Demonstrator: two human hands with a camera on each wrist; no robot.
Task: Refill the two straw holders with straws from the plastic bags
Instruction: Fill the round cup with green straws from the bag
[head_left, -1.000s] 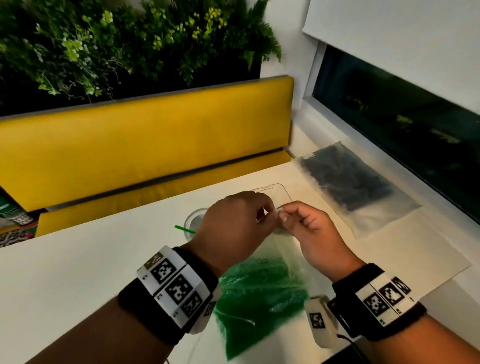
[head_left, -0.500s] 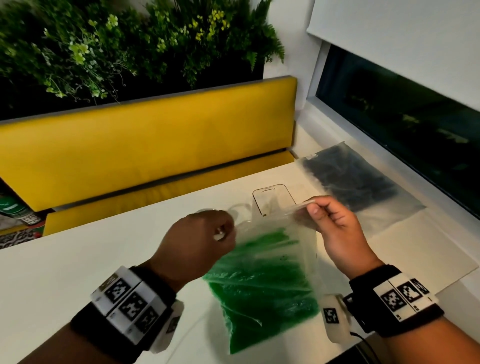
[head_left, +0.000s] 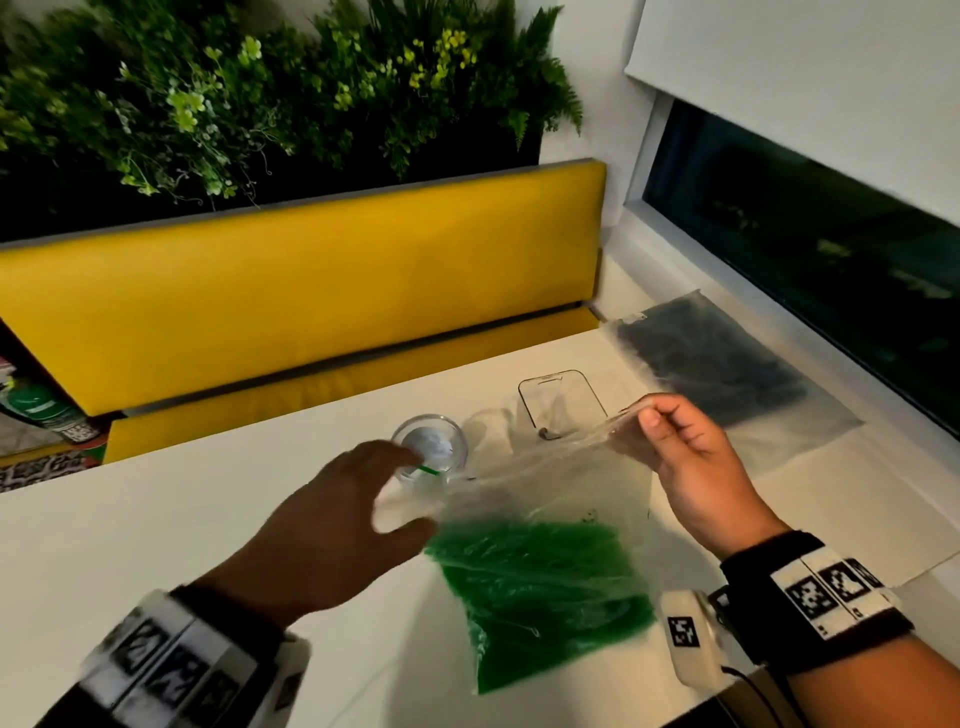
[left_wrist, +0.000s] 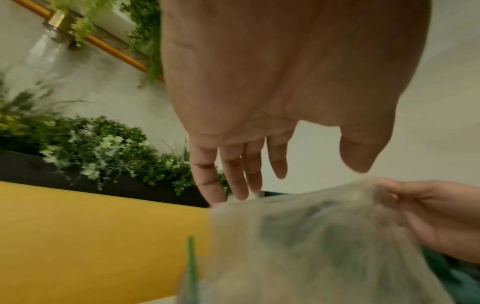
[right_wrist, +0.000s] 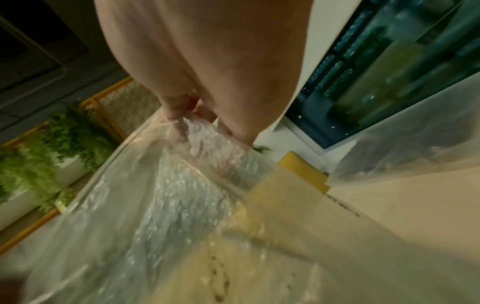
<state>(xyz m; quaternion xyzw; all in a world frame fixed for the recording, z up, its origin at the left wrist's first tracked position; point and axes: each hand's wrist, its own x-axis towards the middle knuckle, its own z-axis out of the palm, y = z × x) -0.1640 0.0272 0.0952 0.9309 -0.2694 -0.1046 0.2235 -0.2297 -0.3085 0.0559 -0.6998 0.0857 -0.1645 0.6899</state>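
Observation:
A clear bag of green straws (head_left: 540, 587) lies on the white table (head_left: 156, 545), its mouth lifted. My right hand (head_left: 644, 423) pinches the bag's top edge at the right; the right wrist view shows the fingers (right_wrist: 179, 109) on the plastic (right_wrist: 155, 205). My left hand (head_left: 410, 491) hovers at the left end of the mouth, blurred. Its fingers (left_wrist: 233, 174) are straight and spread over the bag (left_wrist: 311, 236) and hold nothing. Just beyond it stands a round clear holder (head_left: 431, 441) with one green straw (head_left: 427, 470). A square clear holder (head_left: 561, 405) stands behind the bag.
A second bag with black straws (head_left: 717, 374) lies flat at the far right by the window sill (head_left: 883, 415). A yellow bench (head_left: 311, 291) and plants (head_left: 260, 104) stand beyond the table's far edge.
Both hands pulled the bag's mouth apart. My left hand has since let go of its edge and spread its fingers, while the right hand keeps its pinch and has drifted right.

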